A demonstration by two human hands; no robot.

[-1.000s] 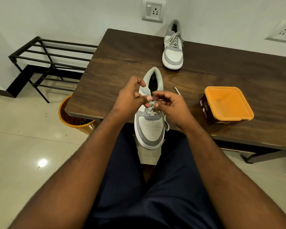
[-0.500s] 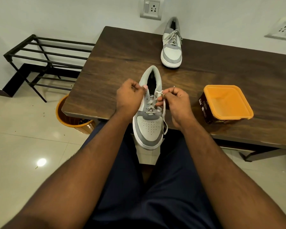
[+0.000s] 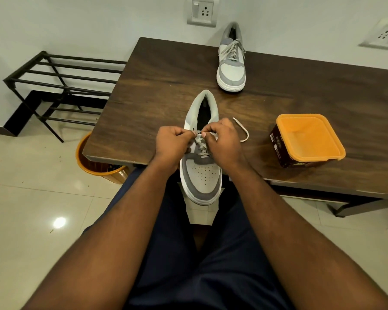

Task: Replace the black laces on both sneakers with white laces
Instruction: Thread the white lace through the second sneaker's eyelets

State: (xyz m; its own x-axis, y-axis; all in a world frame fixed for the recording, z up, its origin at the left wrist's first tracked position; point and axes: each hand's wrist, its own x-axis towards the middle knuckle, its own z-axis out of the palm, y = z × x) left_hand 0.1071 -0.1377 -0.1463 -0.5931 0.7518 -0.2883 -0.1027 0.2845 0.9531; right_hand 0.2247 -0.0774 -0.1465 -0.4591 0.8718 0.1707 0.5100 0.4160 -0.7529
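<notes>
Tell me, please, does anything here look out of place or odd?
Nothing is spilled or damaged. One thing stands out: the near sneaker hangs toe-first over the table edge, above the person's lap. Also, a loose white lace end lies on the table beside the right hand.

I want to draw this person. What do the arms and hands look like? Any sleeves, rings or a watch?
Both arms are bare right up to the picture's edge, with no sleeves showing. The left hand and right hand wear no gloves, and no rings, watch or bracelet show. The dark navy trousers are the only clothing visible.
</notes>
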